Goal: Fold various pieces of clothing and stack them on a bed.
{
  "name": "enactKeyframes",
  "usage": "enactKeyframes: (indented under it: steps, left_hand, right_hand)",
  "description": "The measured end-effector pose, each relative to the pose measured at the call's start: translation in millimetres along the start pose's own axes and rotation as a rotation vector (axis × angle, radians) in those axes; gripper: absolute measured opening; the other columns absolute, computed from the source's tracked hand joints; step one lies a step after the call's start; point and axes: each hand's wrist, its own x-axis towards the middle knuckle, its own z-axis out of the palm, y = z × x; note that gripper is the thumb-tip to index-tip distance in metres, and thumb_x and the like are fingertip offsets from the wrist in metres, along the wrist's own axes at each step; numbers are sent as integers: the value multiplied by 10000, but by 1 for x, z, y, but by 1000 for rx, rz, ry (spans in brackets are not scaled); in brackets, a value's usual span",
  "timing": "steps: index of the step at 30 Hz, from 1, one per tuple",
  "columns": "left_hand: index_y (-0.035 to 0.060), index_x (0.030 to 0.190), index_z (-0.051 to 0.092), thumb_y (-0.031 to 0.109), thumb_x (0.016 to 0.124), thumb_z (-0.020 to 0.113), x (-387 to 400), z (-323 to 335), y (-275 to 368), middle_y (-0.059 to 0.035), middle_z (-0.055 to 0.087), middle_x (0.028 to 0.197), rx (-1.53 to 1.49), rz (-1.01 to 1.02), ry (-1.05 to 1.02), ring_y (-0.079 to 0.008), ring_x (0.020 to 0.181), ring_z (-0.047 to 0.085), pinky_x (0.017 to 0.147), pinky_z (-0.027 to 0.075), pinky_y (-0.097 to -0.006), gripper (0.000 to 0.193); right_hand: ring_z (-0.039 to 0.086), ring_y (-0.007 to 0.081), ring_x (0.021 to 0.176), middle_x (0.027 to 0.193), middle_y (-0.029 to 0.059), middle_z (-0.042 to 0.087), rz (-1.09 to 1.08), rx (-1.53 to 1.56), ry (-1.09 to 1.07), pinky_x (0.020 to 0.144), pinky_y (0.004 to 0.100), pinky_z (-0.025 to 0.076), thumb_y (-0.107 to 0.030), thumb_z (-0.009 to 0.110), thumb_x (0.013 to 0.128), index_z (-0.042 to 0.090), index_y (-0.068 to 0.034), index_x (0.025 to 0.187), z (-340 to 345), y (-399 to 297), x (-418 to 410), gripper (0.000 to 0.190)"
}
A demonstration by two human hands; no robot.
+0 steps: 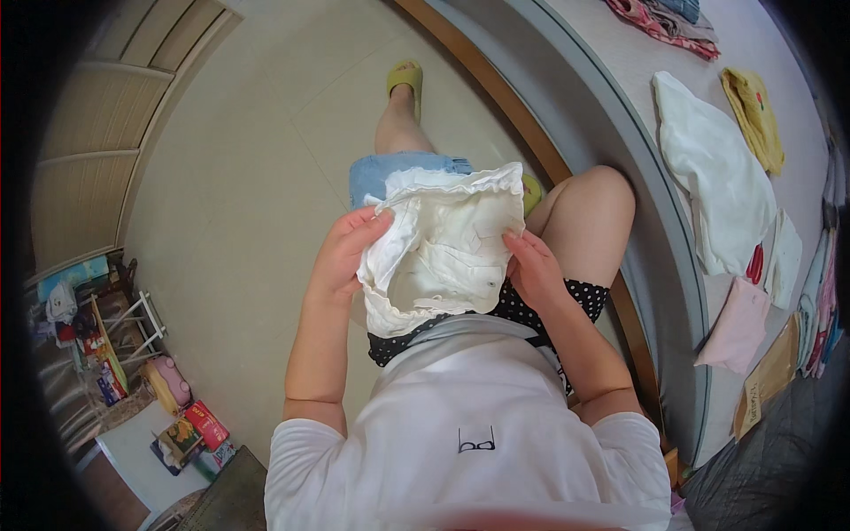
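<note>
My left hand grips the left edge of a white garment with a gathered edge, its fingers partly behind the cloth. At the opposite edge, my right hand pinches the fabric between thumb and fingers. Held between both hands above my lap, the garment is spread so its opening faces up and the pale inside shows. Just beyond it, light-blue denim cloth hangs over my leg; whether it is joined to the white garment I cannot tell. Black polka-dot cloth covers my thighs under the garment.
To the right runs a grey-sided bed bearing a white garment, a yellow folded garment, a pink pouch-like piece and stacked clothes. Boxes stand at lower left, near a white rack. Tiled floor lies left.
</note>
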Motion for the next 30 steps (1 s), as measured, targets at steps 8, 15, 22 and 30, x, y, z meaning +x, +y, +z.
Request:
enactKeyframes:
  steps: [8,15,22,30]
  left_hand:
    - [-21,1049,563,146,881,545,6,0,-2,-51,625,902,243,133,183,-86,765,578,690,471,-229,238]
    - [-23,1055,559,134,862,572,9,4,-6,-48,620,925,347,209,210,-87,806,572,721,460,-234,250]
    - [-27,1025,572,135,866,569,9,10,-7,-33,615,888,519,263,269,-66,770,548,694,444,-215,227]
    - [-15,901,612,168,872,574,10,4,-7,20,581,715,588,271,300,-30,606,470,544,390,-193,189]
  right_hand:
    - [540,137,1016,1126,63,562,29,-136,-112,875,292,421,-44,507,830,450,1,1224,5,-8,2,401]
    - [516,173,1080,1174,87,538,44,-49,-206,915,329,404,-34,517,818,433,9,1235,2,-7,10,427]
    - [526,169,1052,1160,90,545,57,47,-229,914,308,404,-204,437,915,470,27,1191,3,-13,19,362]
    - [545,162,1020,1132,84,562,28,-20,-118,900,304,419,-275,412,943,495,22,1167,4,-9,26,381]
